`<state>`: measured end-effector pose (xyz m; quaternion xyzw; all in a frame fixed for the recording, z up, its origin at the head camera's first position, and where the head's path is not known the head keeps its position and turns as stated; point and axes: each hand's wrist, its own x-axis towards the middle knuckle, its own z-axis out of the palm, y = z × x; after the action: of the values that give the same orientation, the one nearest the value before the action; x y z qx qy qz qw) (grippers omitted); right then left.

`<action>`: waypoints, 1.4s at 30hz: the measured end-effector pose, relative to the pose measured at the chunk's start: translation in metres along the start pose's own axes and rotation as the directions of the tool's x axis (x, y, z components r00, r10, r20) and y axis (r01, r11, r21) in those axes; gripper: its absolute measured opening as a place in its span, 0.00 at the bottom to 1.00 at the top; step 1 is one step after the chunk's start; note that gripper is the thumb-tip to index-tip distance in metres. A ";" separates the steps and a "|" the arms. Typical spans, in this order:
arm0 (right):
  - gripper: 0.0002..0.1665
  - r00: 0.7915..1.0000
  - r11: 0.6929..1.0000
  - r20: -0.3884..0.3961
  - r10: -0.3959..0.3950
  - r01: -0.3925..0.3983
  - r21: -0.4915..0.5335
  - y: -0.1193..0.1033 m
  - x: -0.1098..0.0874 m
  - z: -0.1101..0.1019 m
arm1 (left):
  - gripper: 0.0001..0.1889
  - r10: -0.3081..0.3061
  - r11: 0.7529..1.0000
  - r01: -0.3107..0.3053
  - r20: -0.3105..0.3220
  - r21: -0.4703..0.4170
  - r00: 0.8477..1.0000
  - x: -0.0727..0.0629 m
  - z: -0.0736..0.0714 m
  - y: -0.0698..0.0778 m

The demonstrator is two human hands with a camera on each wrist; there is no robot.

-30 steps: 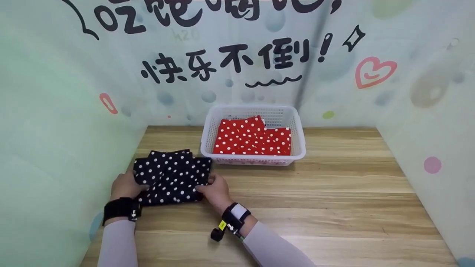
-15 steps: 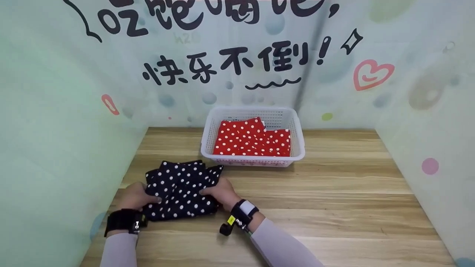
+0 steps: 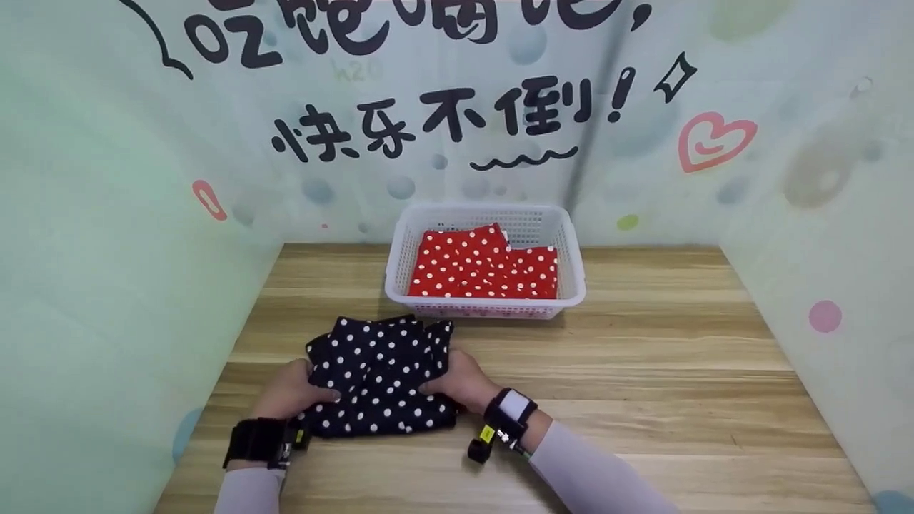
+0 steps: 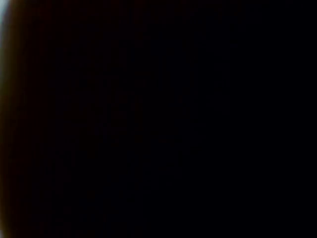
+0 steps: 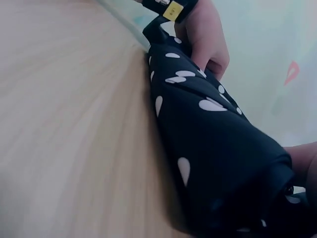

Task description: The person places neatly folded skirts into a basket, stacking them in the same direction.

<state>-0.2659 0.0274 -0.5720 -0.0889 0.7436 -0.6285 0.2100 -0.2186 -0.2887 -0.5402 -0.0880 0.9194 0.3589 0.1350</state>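
Observation:
A folded black garment with white polka dots (image 3: 382,378) is held between my two hands on the front left part of the wooden table. My left hand (image 3: 291,391) grips its left side, thumb on top and the other fingers hidden beneath. On the opposite side my right hand (image 3: 470,382) pinches it in the same way. The right wrist view shows the garment's thick folded front edge (image 5: 208,134) low over the wood, with my left hand (image 5: 204,42) at the far end. Almost all of the left wrist view is dark.
A white plastic basket (image 3: 485,304) stands against the back wall, behind the black garment. Inside lies a folded red garment with white dots (image 3: 471,264). Printed fabric walls (image 3: 93,250) enclose the table (image 3: 643,371) at the back and both sides.
Both hands have moved the black garment to the right and towards the front edge, gripping it throughout. Its upper corners have creased and shifted a little. The basket has stayed put.

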 end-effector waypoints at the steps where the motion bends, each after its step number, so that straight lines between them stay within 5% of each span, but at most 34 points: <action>1: 0.33 1.000 1.000 0.005 -0.002 0.002 0.005 0.002 -0.002 -0.006 | 0.38 0.015 1.000 -0.015 -0.005 0.000 1.000 -0.001 0.005 0.003; 11: 0.28 0.999 0.999 0.033 0.009 -0.008 -0.037 0.019 -0.041 -0.074 | 0.42 0.154 0.988 -0.154 0.003 -0.004 0.988 -0.018 0.060 0.045; 21: 0.27 0.998 0.998 -0.010 0.062 -0.063 -0.028 0.027 -0.075 -0.128 | 0.38 0.234 0.966 -0.242 0.089 0.091 0.968 -0.013 0.089 0.092; 26: 0.28 0.998 0.996 -0.011 0.065 -0.065 -0.056 0.033 -0.092 -0.158 | 0.32 0.307 0.937 -0.326 0.148 0.129 0.940 -0.009 0.111 0.117; 34: 0.26 0.995 0.994 -0.063 0.080 -0.085 -0.070 0.040 -0.121 -0.193 | 0.37 0.402 0.892 -0.439 0.249 0.113 0.881 -0.003 0.136 0.149; 42: 0.27 0.993 0.994 -0.046 0.108 -0.108 -0.012 0.042 -0.126 -0.196 | 0.35 0.388 0.901 -0.417 0.209 0.118 0.898 -0.007 0.138 0.151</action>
<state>-0.2309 0.2613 -0.5643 -0.0358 0.7565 -0.6126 0.2262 -0.2255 -0.0847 -0.5394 0.1484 0.9272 0.3108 0.1470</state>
